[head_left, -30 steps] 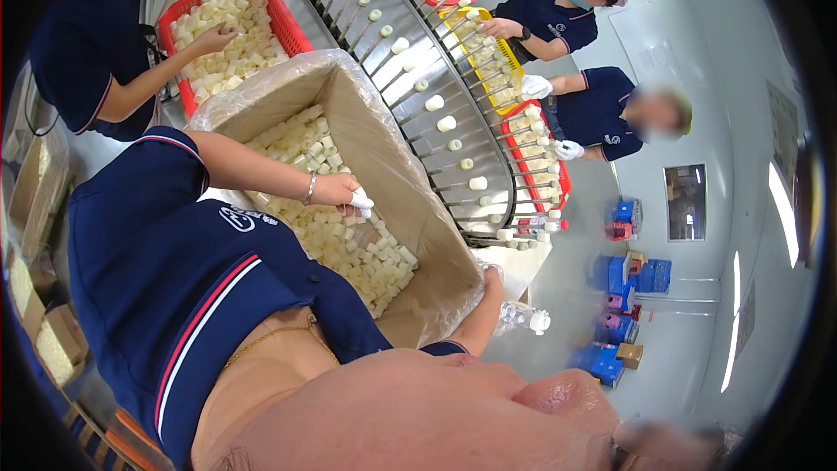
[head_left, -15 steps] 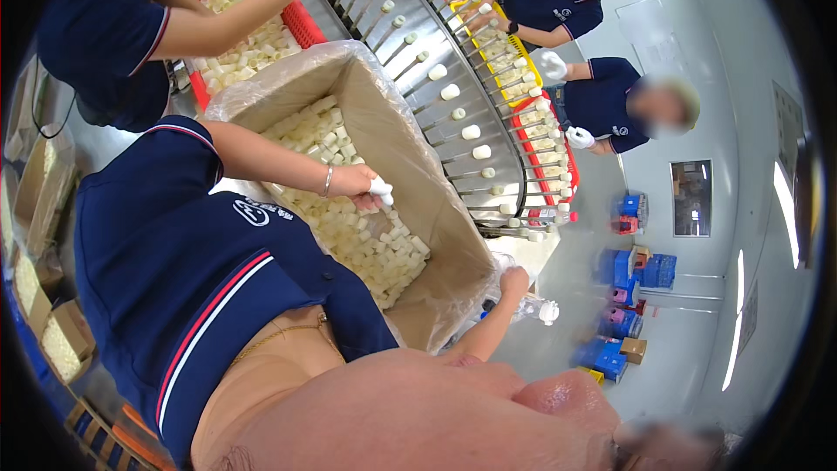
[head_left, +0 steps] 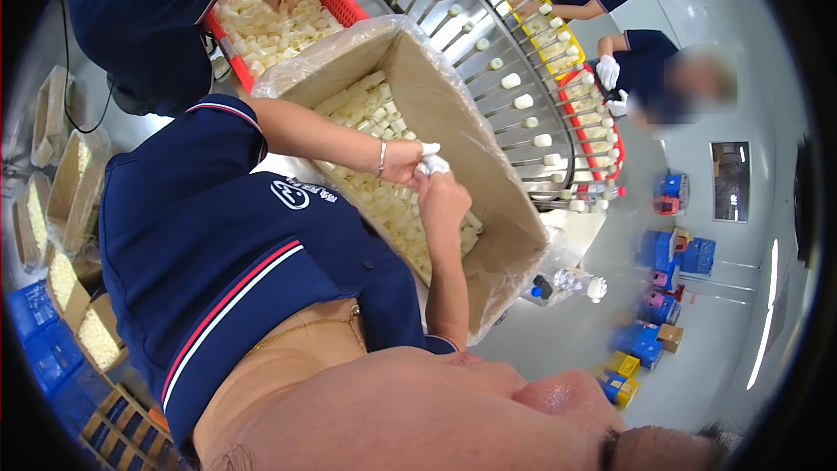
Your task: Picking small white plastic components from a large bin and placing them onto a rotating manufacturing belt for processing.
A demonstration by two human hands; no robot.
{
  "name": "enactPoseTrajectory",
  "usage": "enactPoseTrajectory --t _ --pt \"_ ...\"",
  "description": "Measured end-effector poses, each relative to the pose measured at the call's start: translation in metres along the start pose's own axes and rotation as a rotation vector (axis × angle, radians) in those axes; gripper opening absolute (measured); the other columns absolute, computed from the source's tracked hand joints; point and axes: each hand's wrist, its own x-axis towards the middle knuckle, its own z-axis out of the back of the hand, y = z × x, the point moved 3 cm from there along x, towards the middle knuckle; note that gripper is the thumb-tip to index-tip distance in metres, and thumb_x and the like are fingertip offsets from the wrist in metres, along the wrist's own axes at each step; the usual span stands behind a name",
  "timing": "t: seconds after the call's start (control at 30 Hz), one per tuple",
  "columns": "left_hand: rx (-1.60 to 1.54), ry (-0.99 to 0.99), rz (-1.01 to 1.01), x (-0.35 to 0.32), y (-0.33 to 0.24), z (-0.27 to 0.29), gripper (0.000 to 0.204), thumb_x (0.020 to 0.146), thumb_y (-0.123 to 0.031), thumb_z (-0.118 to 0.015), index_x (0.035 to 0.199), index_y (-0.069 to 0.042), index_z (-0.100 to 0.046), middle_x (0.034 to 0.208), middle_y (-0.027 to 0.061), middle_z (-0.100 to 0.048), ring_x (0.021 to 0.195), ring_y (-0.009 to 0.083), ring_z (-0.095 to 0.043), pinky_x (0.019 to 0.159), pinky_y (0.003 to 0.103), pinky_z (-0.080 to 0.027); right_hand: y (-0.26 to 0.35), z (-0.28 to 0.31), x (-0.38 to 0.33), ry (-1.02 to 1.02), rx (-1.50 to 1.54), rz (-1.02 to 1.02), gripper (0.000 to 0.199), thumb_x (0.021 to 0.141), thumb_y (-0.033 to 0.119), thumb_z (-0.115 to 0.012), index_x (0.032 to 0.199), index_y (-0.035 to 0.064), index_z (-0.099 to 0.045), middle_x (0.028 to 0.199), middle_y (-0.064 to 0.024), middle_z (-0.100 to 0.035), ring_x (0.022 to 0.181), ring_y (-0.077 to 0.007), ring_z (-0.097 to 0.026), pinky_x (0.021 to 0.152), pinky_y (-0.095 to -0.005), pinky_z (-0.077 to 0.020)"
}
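My left hand (head_left: pixel 404 162), with a bracelet at the wrist, is above a large cardboard box (head_left: pixel 436 78) lined with clear plastic. Its fingers are curled, and white finger covers (head_left: pixel 432 165) show at their tips. Over the same box, my right hand (head_left: pixel 445 201) meets the left, its fingers closed on the white covering there. Whether the left fingers also grip something is hidden. Below both hands, many short off-white cylinders (head_left: pixel 370 196) lie heaped in the box.
Beyond the box curves a metal machine (head_left: pixel 514 78) with rows of rods tipped by white cylinders. Co-workers stand along it by red baskets (head_left: pixel 344 4) and a yellow basket (head_left: pixel 571 52). A clear bottle (head_left: pixel 593 286) is beside the box. Blue crates (head_left: pixel 645 344) are stacked farther right.
My right hand has left the box's right rim and joined my left hand at its white-covered fingers. The view has shifted, so the scene sits differently.
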Motion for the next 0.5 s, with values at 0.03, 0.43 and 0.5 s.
enactPoseTrajectory --t 0.03,0.43,0.5 --pt "-0.02 -0.027 -0.032 0.0 -0.003 0.002 0.041 0.096 -0.038 -0.035 0.109 -0.004 -0.053 0.098 0.0093 -0.062 0.082 0.0209 -0.063 0.071 0.032 -0.054 0.002 0.001 0.003 -0.035 0.046 0.027 0.018 0.076 0.02 -0.066 0.081 0.0024 -0.062 0.07 -0.0155 -0.06 0.06 -0.0335 -0.06 0.055 -0.0402 -0.048" --pt "-0.096 0.151 -0.2 -0.002 -0.032 0.002 0.055 0.095 -0.045 -0.032 0.125 0.0 -0.043 0.12 0.0174 -0.054 0.107 0.0237 -0.057 0.087 0.03 -0.05 -0.032 -0.001 0.004 -0.333 1.792 -0.337 0.049 0.087 -0.006 -0.047 0.133 -0.0057 -0.03 0.124 -0.0188 -0.049 0.106 -0.0227 -0.056 0.077 -0.0292 -0.051" --pt "-0.136 0.179 -0.175 -0.004 -0.034 0.002 0.061 0.093 -0.05 -0.033 0.125 0.001 -0.043 0.121 0.0179 -0.053 0.107 0.0239 -0.057 0.087 0.03 -0.05 -0.032 -0.003 0.005 -0.305 1.797 -0.309 0.052 0.087 -0.005 -0.045 0.135 -0.005 -0.024 0.128 -0.0193 -0.045 0.108 -0.0258 -0.056 0.08 -0.031 -0.051"
